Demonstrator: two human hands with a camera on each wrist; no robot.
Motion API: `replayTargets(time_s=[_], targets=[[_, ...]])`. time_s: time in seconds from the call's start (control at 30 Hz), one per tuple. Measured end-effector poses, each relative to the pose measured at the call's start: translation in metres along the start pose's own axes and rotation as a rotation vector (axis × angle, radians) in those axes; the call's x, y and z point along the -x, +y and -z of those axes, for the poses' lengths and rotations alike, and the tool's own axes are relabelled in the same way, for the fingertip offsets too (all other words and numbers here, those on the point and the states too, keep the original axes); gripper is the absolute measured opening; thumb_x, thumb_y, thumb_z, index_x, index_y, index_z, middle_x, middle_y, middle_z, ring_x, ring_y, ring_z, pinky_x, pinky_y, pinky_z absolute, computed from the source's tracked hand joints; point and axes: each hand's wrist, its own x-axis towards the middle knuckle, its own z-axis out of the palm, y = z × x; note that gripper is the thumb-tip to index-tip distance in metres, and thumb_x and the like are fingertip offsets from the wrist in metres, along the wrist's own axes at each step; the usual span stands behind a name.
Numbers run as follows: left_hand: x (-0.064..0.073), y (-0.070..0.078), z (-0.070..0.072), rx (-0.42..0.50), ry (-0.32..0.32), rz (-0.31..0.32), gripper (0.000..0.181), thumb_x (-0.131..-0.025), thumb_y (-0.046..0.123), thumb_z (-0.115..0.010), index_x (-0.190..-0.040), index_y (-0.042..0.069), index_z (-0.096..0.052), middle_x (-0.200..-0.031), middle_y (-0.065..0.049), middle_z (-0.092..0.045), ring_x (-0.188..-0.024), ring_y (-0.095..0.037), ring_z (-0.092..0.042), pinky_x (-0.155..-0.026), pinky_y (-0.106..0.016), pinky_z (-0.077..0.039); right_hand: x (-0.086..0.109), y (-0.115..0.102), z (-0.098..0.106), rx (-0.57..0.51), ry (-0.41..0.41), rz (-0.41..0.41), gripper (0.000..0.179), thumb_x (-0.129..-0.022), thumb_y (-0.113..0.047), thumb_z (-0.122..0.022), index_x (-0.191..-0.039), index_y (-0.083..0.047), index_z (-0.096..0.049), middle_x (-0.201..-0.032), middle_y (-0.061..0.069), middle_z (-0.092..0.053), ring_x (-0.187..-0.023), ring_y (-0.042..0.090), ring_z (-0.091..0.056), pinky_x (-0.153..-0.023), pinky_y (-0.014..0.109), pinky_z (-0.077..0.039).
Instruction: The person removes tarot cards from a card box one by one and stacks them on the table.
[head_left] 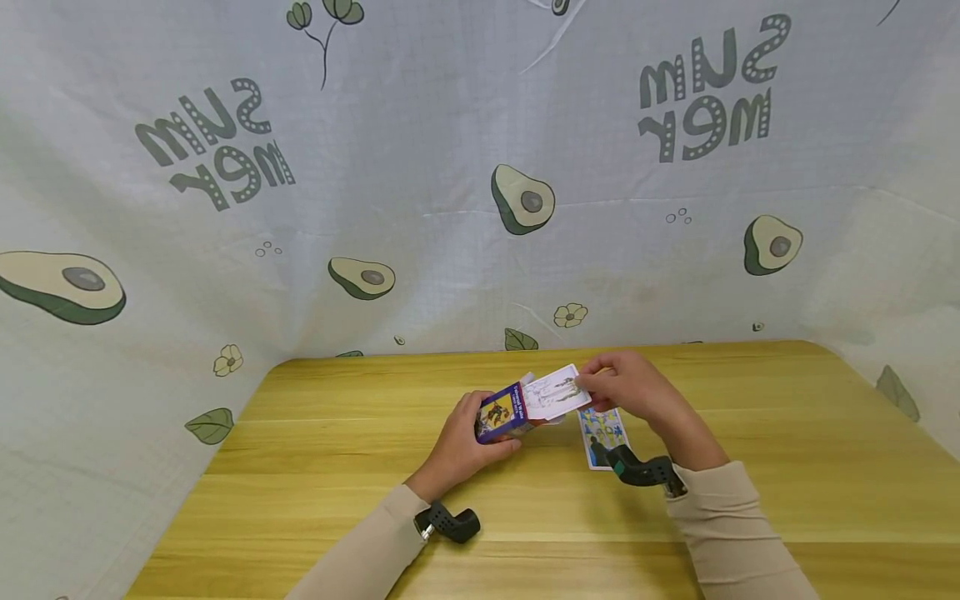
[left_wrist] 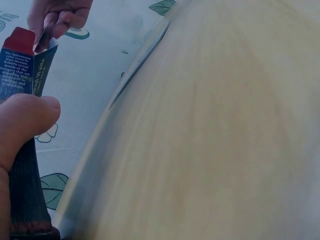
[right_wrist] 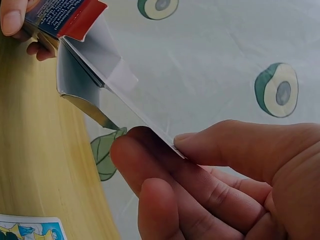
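Observation:
My left hand (head_left: 467, 442) grips a dark blue tarot card box (head_left: 501, 414) above the table, its thumb along one side in the left wrist view. The box's flaps are open at the end facing right. My right hand (head_left: 624, 383) pinches a white card with a line drawing (head_left: 557, 392) between thumb and fingers. The card's other end is still inside the box mouth, seen in the right wrist view beside the red flap (right_wrist: 86, 21). Below the right hand, a colourful card (head_left: 604, 437) lies flat on the table, partly covered by the wrist camera.
The wooden table (head_left: 337, 483) reaches back to a hanging white cloth (head_left: 420, 167) printed with avocados and letters. A black camera is strapped to each wrist; the right one (head_left: 637, 467) hangs over the lying card.

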Motion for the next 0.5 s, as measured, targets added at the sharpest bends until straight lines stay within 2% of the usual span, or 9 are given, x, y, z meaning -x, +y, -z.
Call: replayTargets(time_s=[0.3,0.5], targets=[[-0.001,0.000,0.000,0.004,0.001,0.006,0.071,-0.078,0.044,-0.079,-0.134,0.017,-0.045,-0.117,0.003,-0.048,-0.101,-0.013,-0.050,-0.086,-0.028,-0.046,0.002,0.001,0.010,-0.038,-0.012,0.009,0.031,-0.094,-0.011,-0.060,-0.110,0.015,-0.056,-0.090,0.016,-0.069,-0.074,0.023,-0.067,-0.068,0.033,-0.056],[-0.002,0.000,0.000,0.004,0.004,0.009,0.071,-0.078,0.043,-0.079,-0.134,0.017,-0.045,-0.117,0.003,-0.048,-0.101,-0.013,-0.050,-0.086,-0.028,-0.047,0.001,0.004,0.017,-0.071,-0.007,0.000,0.035,-0.095,-0.013,-0.059,-0.113,0.016,-0.054,-0.088,0.013,-0.069,-0.072,0.016,-0.065,-0.065,0.026,-0.054]])
